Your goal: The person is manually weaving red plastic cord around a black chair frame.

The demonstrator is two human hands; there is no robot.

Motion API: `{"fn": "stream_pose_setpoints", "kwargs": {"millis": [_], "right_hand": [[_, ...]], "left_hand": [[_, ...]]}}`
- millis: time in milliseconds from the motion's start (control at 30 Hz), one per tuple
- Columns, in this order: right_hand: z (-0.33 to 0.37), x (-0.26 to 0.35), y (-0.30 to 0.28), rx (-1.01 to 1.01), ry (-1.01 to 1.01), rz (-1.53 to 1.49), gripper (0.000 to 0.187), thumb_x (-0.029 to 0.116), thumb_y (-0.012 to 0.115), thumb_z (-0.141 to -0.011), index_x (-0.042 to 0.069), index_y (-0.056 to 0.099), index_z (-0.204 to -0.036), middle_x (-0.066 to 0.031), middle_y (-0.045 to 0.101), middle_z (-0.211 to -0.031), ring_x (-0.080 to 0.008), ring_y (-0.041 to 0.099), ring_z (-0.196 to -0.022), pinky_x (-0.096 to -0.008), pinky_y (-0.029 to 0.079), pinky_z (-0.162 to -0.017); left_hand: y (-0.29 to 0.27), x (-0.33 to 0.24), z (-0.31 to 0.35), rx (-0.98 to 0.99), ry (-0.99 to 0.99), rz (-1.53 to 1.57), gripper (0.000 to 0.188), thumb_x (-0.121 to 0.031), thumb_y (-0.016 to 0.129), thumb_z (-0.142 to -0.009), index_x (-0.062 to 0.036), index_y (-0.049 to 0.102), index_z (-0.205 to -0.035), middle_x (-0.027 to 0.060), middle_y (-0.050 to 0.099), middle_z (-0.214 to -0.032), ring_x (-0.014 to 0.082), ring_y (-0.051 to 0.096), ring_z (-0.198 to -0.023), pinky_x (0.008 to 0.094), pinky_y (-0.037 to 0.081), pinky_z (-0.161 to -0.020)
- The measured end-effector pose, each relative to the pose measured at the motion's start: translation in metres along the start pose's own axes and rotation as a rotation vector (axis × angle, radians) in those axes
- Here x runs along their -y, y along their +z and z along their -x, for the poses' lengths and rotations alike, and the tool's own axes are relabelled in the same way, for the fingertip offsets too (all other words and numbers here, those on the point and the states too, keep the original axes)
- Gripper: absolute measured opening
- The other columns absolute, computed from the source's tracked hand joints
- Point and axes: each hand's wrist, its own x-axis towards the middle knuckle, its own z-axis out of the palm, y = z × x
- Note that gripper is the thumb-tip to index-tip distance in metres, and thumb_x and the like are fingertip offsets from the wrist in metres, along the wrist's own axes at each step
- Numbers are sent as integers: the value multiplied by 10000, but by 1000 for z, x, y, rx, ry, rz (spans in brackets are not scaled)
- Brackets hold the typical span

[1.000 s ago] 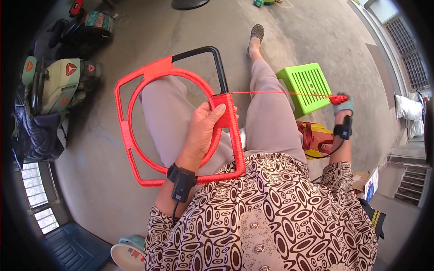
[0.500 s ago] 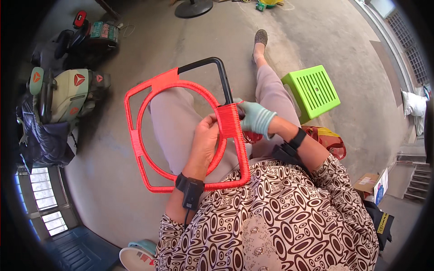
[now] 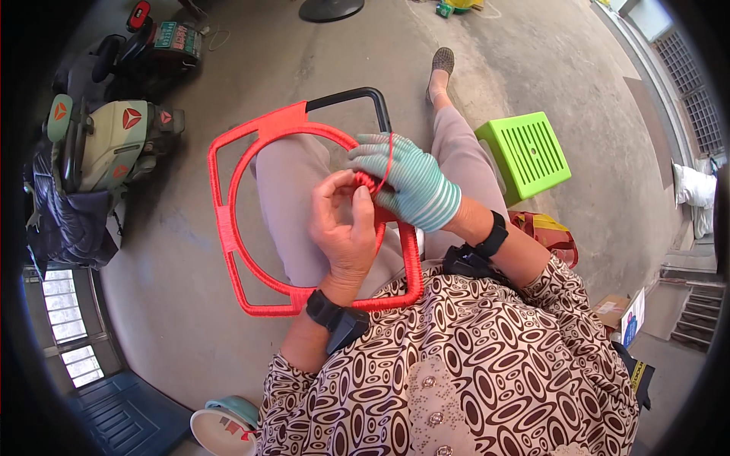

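A rounded square frame with a ring inside (image 3: 220, 228) rests over my lap. Red cord is wrapped around most of it, while its far right corner is a bare black tube (image 3: 372, 99). My left hand (image 3: 346, 228), bare, pinches a small bundle of red cord (image 3: 366, 182) between thumb and fingers at the right side of the ring. Over that same bundle my right hand (image 3: 418, 182), in a pale green striped glove, is closed with its fingers bent. A loose red strand (image 3: 390, 159) runs across the glove. The hands hide part of the wrapped bar beneath.
A green plastic stool (image 3: 528, 156) stands beyond my right leg, with a red and yellow bag (image 3: 551, 239) near it. Scooters (image 3: 114, 144) are parked at the left. Basins (image 3: 224, 425) sit at the lower left. A black round base (image 3: 331, 9) stands far ahead.
My right hand has come from behind the frame's right bar to its near face, carrying the cord bundle. My left hand has shifted off the bar and now grips the bundle too.
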Motion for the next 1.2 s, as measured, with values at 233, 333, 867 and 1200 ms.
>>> {"fn": "stream_pose_setpoints", "kwargs": {"millis": [233, 333, 867, 1200], "right_hand": [[33, -37, -59, -215, 757, -613, 192, 104, 606, -810, 32, 580, -986, -69, 640, -842, -167, 616, -774, -299, 491, -702], [56, -56, -82, 233, 792, 212, 162, 116, 560, -819, 13, 578, -941, -160, 599, -762, -250, 594, -680, -325, 463, -653], [37, -25, -5, 120, 1078, -701, 286, 292, 619, -870, 7, 629, -868, -21, 621, -675, -79, 554, -590, -261, 466, -543], [43, -26, 4, 78, 1059, -714, 302, 287, 628, -863, -9, 618, -804, -28, 611, -663, -81, 552, -568, -268, 476, -516]], "left_hand": [[-7, 18, -7, -5, -415, 192, 129, -6, 540, -882, 11, 526, -1009, 63, 590, -909, 104, 589, -765, 240, 501, -680], [-5, 22, -6, 34, -508, 306, 105, -25, 559, -883, 1, 531, -981, 52, 610, -852, 101, 601, -718, 233, 507, -661], [1, 19, -6, 78, -521, 340, 140, -40, 601, -879, 12, 562, -1003, 47, 631, -879, 79, 604, -749, 212, 504, -656], [1, 18, -16, 126, -468, 306, 46, 25, 575, -853, 18, 550, -890, 32, 597, -783, 63, 580, -685, 209, 505, -611]]}}
